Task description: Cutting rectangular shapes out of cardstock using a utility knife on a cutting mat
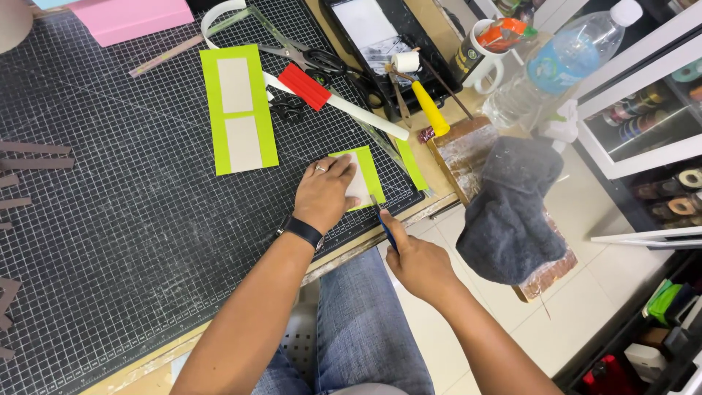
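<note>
We take the black gridded cutting mat [131, 219] as our landmark. Near its right front edge, our left hand [325, 192] lies flat w/ fingers spread apart, pressing down on a small lime-green paper piece [368, 175] that has a pale card rectangle on it. A ring shows on one finger and a black wristband sits behind the hand.

Our right hand [418, 262] hovers just off the mat's right front edge, fingers closed tight round a blue-handled craft knife [384, 223]; its tip touches the lower right side of the green piece.

Toward the mat's middle-right lies a bigger lime-green sheet [239, 110] w/ two pale rectangles stacked on it, well apart from the hands. Just right of that sheet, still on the mat, sits a white strip w/ a red ribbed block [303, 86] on it, and black-handled scissors [316, 58] lie near the mat's far right corner. A thin green offcut [411, 164] rests at the mat's right edge.

Off the mat to the right: a black tray [344, 29], a yellow-handled tool [430, 108], a mug [482, 55], a clear water bottle [563, 62], and a dark grey cloth [512, 212] draped over a worn wooden board [457, 150]. At the mat's far left corner sits a pink box [135, 16]; brown strips [33, 153] lie along the left edge.
</note>
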